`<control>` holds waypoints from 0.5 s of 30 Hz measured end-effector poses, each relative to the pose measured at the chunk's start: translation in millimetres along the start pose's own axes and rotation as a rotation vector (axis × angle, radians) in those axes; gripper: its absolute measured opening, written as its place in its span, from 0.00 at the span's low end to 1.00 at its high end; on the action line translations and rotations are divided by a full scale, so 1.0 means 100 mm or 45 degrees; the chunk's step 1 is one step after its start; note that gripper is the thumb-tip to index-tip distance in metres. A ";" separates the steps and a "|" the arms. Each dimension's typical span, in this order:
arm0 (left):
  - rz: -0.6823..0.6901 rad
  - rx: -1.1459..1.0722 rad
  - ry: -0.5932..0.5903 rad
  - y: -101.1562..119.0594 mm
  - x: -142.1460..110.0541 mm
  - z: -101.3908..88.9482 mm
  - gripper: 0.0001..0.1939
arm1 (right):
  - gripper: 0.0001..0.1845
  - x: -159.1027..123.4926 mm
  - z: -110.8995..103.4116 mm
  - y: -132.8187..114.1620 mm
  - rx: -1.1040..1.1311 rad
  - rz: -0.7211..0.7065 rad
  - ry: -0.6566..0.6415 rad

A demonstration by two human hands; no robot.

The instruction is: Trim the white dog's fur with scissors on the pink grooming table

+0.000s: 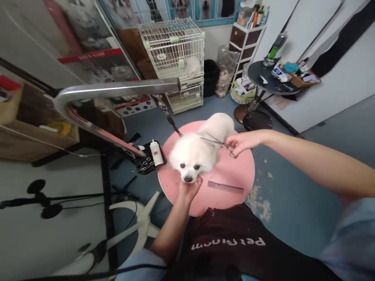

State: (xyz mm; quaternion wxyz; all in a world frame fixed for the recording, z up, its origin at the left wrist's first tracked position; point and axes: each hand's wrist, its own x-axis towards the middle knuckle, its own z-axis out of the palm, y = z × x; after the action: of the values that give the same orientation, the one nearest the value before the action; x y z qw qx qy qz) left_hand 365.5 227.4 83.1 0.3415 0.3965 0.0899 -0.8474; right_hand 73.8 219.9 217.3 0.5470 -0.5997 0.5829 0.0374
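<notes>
A fluffy white dog [193, 150] stands on a round pink grooming table [234, 171], its head toward me. Under its chin is my left hand [190, 190], cupped against the muzzle with the fingers partly hidden. My right hand [240, 143] grips a pair of scissors [224, 145] by the handles. Their blades are parted and point left, beside the dog's head and neck. A comb [225, 187] with a purple spine lies on the table in front of the dog. From a metal arm [117, 89] a dark leash [171, 120] runs down to the dog's neck.
A black tray [150, 168] at the table's left edge holds a white bottle [156, 153] and more scissors [145, 164]. Behind stands a wire cage [175, 50] with a white animal inside. A side table [258, 74] carries supplies. Hair clippings [263, 205] lie on the floor.
</notes>
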 end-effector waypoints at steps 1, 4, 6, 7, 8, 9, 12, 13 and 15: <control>0.032 0.000 -0.007 0.00 -0.01 0.00 0.12 | 0.15 0.03 -0.02 0.00 -0.011 0.004 -0.015; 0.118 -0.013 -0.044 0.01 -0.02 -0.01 0.11 | 0.15 0.13 -0.08 -0.01 -0.041 -0.011 -0.045; 0.174 -0.031 -0.047 0.01 -0.02 -0.03 0.13 | 0.16 0.20 -0.09 0.00 -0.078 -0.076 -0.029; 0.201 -0.037 -0.038 0.02 -0.02 -0.04 0.14 | 0.17 0.23 -0.09 0.00 -0.116 -0.104 -0.007; 0.221 -0.037 -0.021 0.02 -0.01 -0.05 0.16 | 0.17 0.26 -0.08 0.00 -0.164 -0.122 0.021; 0.237 -0.030 -0.004 0.02 -0.01 -0.05 0.17 | 0.17 0.29 -0.06 0.01 -0.209 -0.134 0.046; 0.273 0.006 0.028 0.03 -0.01 -0.03 0.22 | 0.16 0.35 0.01 0.04 -0.257 -0.200 0.070; 0.281 0.015 0.040 0.04 -0.01 -0.01 0.23 | 0.17 0.36 0.03 0.05 -0.249 -0.237 0.062; 0.305 0.015 0.078 0.05 -0.01 0.02 0.27 | 0.19 0.37 0.08 0.07 -0.254 -0.285 0.061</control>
State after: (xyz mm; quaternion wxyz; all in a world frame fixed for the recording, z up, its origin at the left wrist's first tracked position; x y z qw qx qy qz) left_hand 367.7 223.4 85.7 0.4351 0.4319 0.0472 -0.7886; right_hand 85.1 203.1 184.9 0.4713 -0.7132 0.5185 0.0196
